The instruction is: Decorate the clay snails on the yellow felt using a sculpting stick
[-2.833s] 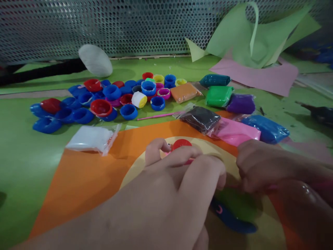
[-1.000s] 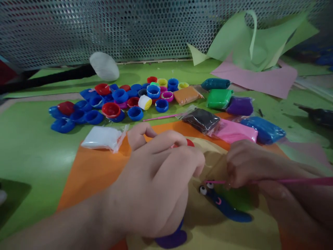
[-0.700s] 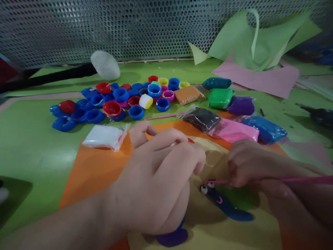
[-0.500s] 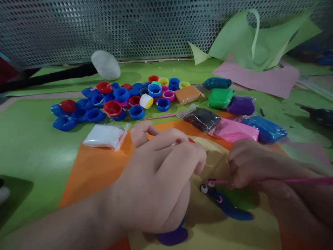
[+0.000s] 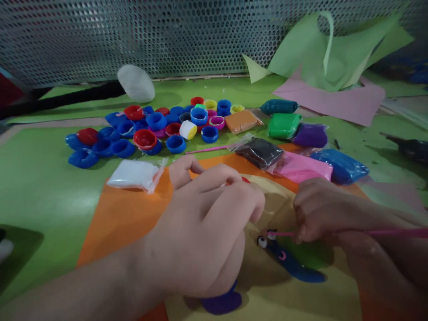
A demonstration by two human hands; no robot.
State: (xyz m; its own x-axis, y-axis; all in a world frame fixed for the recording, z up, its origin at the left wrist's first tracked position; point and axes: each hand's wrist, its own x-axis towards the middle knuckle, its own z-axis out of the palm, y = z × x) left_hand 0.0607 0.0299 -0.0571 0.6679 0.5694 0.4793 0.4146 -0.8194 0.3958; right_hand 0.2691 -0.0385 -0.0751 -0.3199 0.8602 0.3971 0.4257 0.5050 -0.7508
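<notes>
A blue clay figure [image 5: 289,263] with white-and-black eyes and a pink curved mouth lies on pale yellow paper [image 5: 267,303]. My right hand [image 5: 321,211] is closed around a thin pink stick [image 5: 384,232]; its tip touches or hovers at the figure's upper eye. To the left of the figure, my left hand [image 5: 207,227] is curled with bent fingers over the paper. Its fingertips are turned away, so whatever they hold is hidden. Dark blue-purple clay [image 5: 222,303] shows below that hand, and a bit of red [image 5: 245,179] peeks out behind it. Green clay [image 5: 314,254] lies beside the blue figure.
Orange paper [image 5: 110,218] lies beneath the yellow sheet. Behind are bagged clays: white [image 5: 132,174], black [image 5: 261,154], pink [image 5: 304,167] and blue [image 5: 341,165]. Several small pots and lids [image 5: 175,144] cluster farther back. Cut paper [image 5: 334,102] leans against a perforated panel [image 5: 200,35].
</notes>
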